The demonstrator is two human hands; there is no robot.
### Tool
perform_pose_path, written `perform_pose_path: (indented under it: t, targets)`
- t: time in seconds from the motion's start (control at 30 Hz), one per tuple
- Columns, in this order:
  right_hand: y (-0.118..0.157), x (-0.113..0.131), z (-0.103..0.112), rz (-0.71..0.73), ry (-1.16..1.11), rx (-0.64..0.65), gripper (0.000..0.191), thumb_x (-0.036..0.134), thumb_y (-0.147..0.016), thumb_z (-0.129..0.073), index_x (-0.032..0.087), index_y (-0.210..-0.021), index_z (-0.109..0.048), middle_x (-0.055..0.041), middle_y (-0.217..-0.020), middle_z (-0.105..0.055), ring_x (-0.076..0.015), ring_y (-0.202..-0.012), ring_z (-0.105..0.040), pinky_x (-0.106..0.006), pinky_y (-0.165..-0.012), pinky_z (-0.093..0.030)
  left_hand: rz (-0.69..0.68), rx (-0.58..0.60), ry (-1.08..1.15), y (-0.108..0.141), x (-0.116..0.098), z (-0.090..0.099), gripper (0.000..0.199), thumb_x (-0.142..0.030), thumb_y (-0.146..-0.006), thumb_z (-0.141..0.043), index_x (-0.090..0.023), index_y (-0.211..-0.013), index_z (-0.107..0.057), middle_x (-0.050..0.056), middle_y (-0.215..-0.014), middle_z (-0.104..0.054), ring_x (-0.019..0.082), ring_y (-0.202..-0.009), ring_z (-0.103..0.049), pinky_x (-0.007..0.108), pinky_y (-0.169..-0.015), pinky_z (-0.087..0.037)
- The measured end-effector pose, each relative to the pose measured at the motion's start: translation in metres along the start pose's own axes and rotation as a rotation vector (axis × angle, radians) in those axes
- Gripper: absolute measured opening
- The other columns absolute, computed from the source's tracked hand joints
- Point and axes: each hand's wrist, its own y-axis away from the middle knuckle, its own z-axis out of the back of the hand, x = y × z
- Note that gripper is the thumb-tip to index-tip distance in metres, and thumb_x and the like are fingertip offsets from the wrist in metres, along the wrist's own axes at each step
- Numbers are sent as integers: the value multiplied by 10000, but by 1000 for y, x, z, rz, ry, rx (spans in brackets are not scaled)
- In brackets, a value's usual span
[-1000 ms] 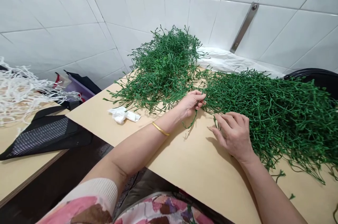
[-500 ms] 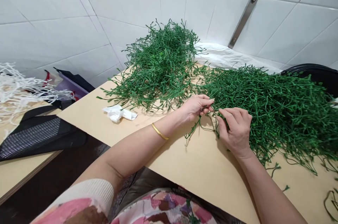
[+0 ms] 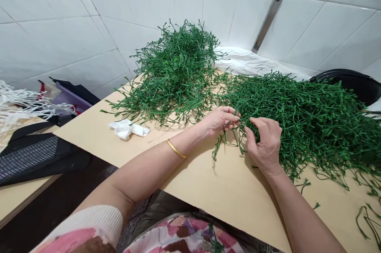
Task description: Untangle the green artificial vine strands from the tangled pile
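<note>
My left hand [image 3: 222, 121] is closed in a pinch on a few thin green artificial plant stems [image 3: 219, 143], whose forked tips hang below the fingers over the table. Close to its right, my right hand [image 3: 264, 143] has its thumb and index finger apart, with a gap facing the left hand's fingertips. Nothing clearly shows between those fingers. Behind and to the right of both hands spreads a large pile of the same green stems [image 3: 297, 114]. Exactly where the held stems end among the pile is hard to make out.
Another green heap [image 3: 178, 66] stands at the back of the tan table [image 3: 196, 189]. A crumpled white tissue [image 3: 126, 129] lies left. White strands [image 3: 26, 104] and a black mesh bag [image 3: 32, 155] rest on a second surface. A metal bracket [image 3: 268, 22] is fixed to the tiled wall.
My right thumb and index finger have moved further apart, and the index finger has risen slightly. My left hand keeps its pinch on the stems. The whole view has shifted a little.
</note>
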Motion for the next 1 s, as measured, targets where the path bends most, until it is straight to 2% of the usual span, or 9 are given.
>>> perform_pose_path:
  t: [0.13,0.27,0.47,0.67,0.73,0.83,0.9,1.0]
  targets:
    - [1,0,1,4,-22,71,122,178,-783,-523,215,-877,-590,-52,-852,-574,-196,-836,-490,-333,-717,-335,13,-5,-44,2,0,-3,185,7,-564,-589,-130,-677,-537,-42,-490,-502,34,-387,-422,167,-406,-262]
    - [1,1,1,6,-35,74,44,179,-772,-530,203,-773,-567,-41,-815,-582,-193,-823,-491,-332,-715,-321,-25,-89,-89,2,1,-8,212,28,-551,-568,-145,-628,-474,-68,-416,-446,31,-335,-374,162,-368,-199]
    - [3,2,0,102,7,83,28,196,-774,-546,203,-787,-571,-37,-819,-611,-190,-828,-482,-343,-737,-312,-84,-167,-80,6,4,-14,221,-16,-612,-537,-172,-643,-383,-43,-460,-529,33,-325,-383,142,-352,-199]
    - [4,1,-3,-29,-160,86,85,175,-811,-494,184,-750,-552,-29,-772,-595,-153,-763,-527,-318,-721,-350,-94,-201,-74,6,2,-14,233,-16,-616,-534,-178,-662,-373,-52,-455,-524,33,-306,-374,139,-339,-189]
    - [3,1,-4,-87,-236,69,96,159,-821,-462,182,-779,-545,-34,-767,-585,-150,-755,-540,-305,-703,-377,-99,-206,-79,5,2,-14,236,-16,-615,-539,-176,-659,-373,-58,-448,-518,32,-300,-373,139,-340,-188]
    - [2,1,-4,-116,-247,64,160,150,-809,-465,176,-938,-554,-67,-871,-601,-176,-844,-556,-309,-716,-406,-108,-201,-90,5,3,-15,234,-24,-613,-554,-173,-660,-380,-74,-435,-486,32,-309,-382,142,-348,-212]
    - [1,0,-4,-93,-213,108,246,144,-808,-461,180,-1035,-548,-87,-981,-602,-191,-929,-555,-325,-756,-404,-122,-166,-108,5,5,-14,232,-43,-611,-572,-173,-662,-387,-86,-434,-455,33,-321,-390,147,-354,-223]
    - [2,-2,-4,-70,-214,186,254,151,-825,-438,188,-1042,-565,-97,-1066,-585,-198,-992,-546,-334,-784,-400,-156,-104,-150,4,8,-13,236,-64,-603,-593,-173,-650,-389,-106,-420,-387,28,-321,-373,154,-361,-226]
